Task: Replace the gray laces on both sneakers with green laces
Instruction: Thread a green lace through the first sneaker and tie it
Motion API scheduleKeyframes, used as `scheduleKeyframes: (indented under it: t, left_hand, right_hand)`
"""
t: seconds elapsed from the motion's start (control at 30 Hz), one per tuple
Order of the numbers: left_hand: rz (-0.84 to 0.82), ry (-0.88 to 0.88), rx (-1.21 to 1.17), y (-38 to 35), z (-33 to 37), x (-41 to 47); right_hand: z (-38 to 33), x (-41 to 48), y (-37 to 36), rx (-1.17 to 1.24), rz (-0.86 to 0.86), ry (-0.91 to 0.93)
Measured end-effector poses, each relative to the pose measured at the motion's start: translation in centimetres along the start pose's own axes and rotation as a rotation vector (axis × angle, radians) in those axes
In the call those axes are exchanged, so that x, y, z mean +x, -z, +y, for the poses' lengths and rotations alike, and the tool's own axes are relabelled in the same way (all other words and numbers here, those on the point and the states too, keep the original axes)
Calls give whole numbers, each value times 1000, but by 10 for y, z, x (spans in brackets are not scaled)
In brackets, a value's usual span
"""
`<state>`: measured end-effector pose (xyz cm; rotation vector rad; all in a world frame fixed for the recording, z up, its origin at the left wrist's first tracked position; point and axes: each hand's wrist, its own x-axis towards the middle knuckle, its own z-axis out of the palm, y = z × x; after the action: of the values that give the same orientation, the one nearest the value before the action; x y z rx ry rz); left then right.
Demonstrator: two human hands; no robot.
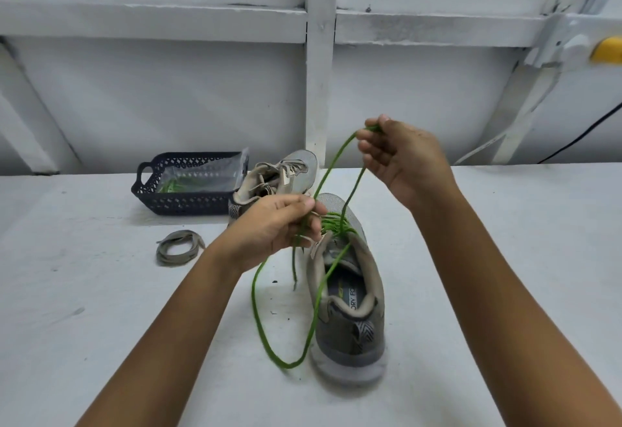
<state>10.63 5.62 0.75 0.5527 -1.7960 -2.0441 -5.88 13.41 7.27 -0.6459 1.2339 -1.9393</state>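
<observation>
At my far left a dark plastic lattice basket [188, 204] sits on the white worktable [101, 292], with a clear packet [208, 171] in it that shows more green lace. Nearer me lies a loose coil of flat gray lace [180, 247], pulled out and set aside. Behind my left hand stands the far gray mesh sneaker [296, 167], with its gray laces in; that one is not yet done.

My left hand [279, 224] is curled, thumb and fingertips pinching strands of the thin green round lace [255, 309] just beside the eyelets. Below it a long slack loop runs down to the table and back up across the opening of the near gray mesh sneaker [350, 312], which is partly laced in green near the toe.

My right hand [397, 157] is raised well above the shoe, fingers closed and pinching a doubled bend of the same lace.

I judge the risks to be these: if I pull up hard with the right, the light shoe may tip or slide. The slack loop could catch on the heel. If my left pinch slips, the lace could run through unevenly and leave one end short.
</observation>
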Motion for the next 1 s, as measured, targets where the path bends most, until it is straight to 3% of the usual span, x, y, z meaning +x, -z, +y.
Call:
scheduleKeyframes:
  t: [0.1, 0.17, 0.27, 0.43, 0.83, 0.9, 1.0]
  left_hand:
    - [75, 0, 26, 2, -1, 2]
    - [106, -6, 51, 0, 0, 5]
    - [109, -7, 108, -3, 2, 8]
    - [66, 9, 173, -1, -1, 2]
    - [-34, 110, 217, 17, -8, -18]
    - [-1, 100, 166, 15, -7, -17]
    - [164, 75, 67, 9, -11, -13]
  right_hand:
    - [12, 8, -1, -157, 27, -129]
    - [28, 3, -4, -398, -82, -252]
    - [49, -8, -7, -599, -214, -217]
    - [44, -8, -3, -526, -96, -59]
    - [36, 9, 15, -365, 42, -81]
    - [39, 7, 14, -500, -23, -135]
    - [48, -1, 14, -975, -131, -118]
